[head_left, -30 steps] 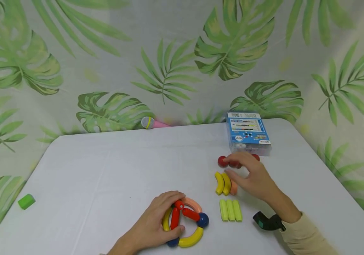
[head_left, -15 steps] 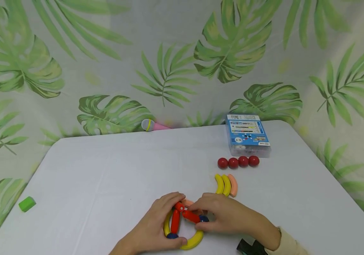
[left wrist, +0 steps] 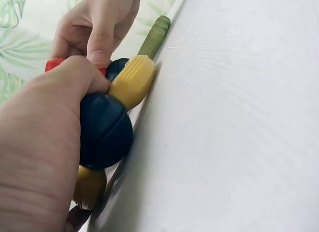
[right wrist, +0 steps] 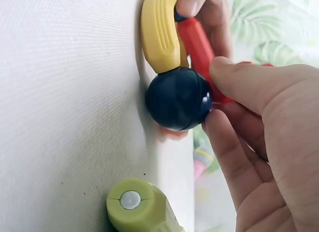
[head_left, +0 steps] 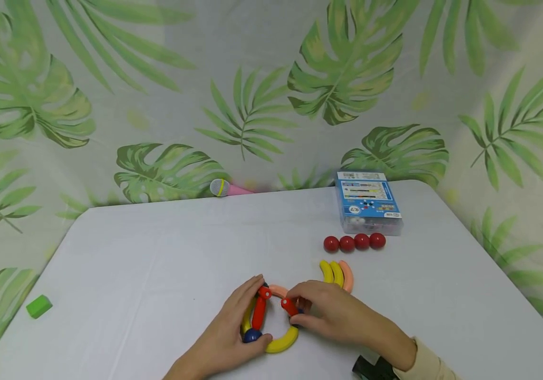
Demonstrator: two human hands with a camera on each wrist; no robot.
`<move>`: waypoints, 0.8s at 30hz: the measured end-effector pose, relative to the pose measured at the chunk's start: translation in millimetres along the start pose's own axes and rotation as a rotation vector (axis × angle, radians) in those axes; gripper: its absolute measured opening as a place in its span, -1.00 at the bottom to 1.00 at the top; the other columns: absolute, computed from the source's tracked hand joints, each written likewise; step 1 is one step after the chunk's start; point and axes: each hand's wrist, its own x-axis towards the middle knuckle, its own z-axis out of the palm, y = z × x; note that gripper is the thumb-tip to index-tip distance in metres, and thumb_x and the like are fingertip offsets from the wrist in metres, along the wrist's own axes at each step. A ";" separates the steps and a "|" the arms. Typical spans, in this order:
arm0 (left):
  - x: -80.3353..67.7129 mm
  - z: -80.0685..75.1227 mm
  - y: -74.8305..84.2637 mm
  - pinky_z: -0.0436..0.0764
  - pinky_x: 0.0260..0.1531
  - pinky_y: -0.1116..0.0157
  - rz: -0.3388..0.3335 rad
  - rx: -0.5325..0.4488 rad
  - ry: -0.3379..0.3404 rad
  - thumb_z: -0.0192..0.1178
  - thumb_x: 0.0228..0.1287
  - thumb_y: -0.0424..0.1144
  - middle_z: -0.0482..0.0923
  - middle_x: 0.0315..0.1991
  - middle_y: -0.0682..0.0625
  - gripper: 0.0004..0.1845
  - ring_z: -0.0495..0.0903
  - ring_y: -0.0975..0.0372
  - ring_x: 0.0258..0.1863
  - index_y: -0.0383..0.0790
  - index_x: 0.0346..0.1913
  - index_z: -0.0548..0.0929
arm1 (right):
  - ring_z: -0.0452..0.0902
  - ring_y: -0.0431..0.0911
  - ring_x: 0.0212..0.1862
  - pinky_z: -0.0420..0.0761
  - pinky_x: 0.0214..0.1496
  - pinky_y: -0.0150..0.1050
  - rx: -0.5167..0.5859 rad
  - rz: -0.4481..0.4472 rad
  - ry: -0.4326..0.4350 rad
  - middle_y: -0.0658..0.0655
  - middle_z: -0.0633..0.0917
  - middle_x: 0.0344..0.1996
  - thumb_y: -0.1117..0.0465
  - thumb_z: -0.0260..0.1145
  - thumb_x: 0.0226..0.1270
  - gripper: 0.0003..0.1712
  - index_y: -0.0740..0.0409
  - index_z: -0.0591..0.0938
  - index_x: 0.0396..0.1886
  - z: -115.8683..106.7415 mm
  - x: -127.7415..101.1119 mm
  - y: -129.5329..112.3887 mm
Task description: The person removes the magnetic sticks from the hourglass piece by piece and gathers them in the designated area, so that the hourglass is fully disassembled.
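Note:
A ring of magnetic building rods and balls lies on the table near its front. It has yellow curved rods, a pink curved rod at the far side and dark blue balls at the joints. My left hand grips the ring's left side, thumb by the near blue ball and fingertips at the far joint. One straight red rod leans up from that near ball. On the right, my right hand pinches another red rod, right by a blue ball.
Beyond my right hand lie yellow and pink curved rods and a row of red balls. Light green rods sit nearby. A blue boxed set, a pink toy microphone and a green block are farther off.
My right hand came back from near the red balls to the ring and took hold of the right red rod. That rod's tip moved away from the left one; the ring shifted slightly farther off.

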 end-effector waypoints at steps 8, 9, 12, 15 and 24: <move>0.2 -0.3 0.0 0.41 0.40 -0.04 -0.019 -0.014 0.031 0.48 0.13 -0.12 0.13 0.62 0.02 0.04 0.20 0.14 0.58 -0.05 0.64 0.14 | 0.60 -0.38 -0.12 0.68 0.00 -0.39 0.006 -0.004 0.035 -0.24 0.70 -0.14 0.02 0.46 0.38 -0.64 -0.06 0.66 0.12 0.7 -0.1 1.8; 0.1 -0.3 0.1 0.41 0.40 -0.05 -0.022 -0.015 0.030 0.48 0.13 -0.12 0.13 0.62 0.02 0.04 0.20 0.14 0.58 -0.04 0.64 0.14 | 0.61 -0.38 -0.12 0.68 0.00 -0.39 0.006 -0.008 0.038 -0.23 0.71 -0.14 0.02 0.45 0.39 -0.64 -0.05 0.66 0.12 1.0 0.0 2.2; -0.1 -0.2 0.4 0.42 0.40 -0.04 -0.024 -0.011 0.030 0.48 0.13 -0.11 0.13 0.62 0.02 0.04 0.20 0.15 0.58 -0.04 0.64 0.15 | 0.63 -0.37 -0.10 0.69 0.01 -0.39 0.021 -0.014 0.039 -0.23 0.71 -0.15 0.01 0.43 0.41 -0.65 -0.04 0.66 0.12 0.8 -0.4 2.4; -0.2 0.0 0.0 0.42 0.40 -0.04 -0.019 -0.005 0.036 0.48 0.12 -0.12 0.13 0.62 0.02 0.04 0.20 0.14 0.58 -0.05 0.63 0.16 | 0.64 -0.36 -0.08 0.68 0.04 -0.38 0.038 -0.011 0.035 -0.23 0.71 -0.14 -0.01 0.40 0.43 -0.65 -0.04 0.65 0.13 0.2 -1.0 2.2; 1.2 -1.5 0.3 0.40 0.41 -0.03 -0.052 -0.038 0.010 0.46 0.16 -0.10 0.11 0.63 0.06 0.00 0.17 0.17 0.59 -0.01 0.63 0.17 | 0.65 -0.31 -0.04 0.69 0.05 -0.35 0.073 0.001 0.105 -0.18 0.68 -0.09 0.02 0.39 0.44 -0.64 -0.06 0.59 0.14 -6.8 -2.5 -0.1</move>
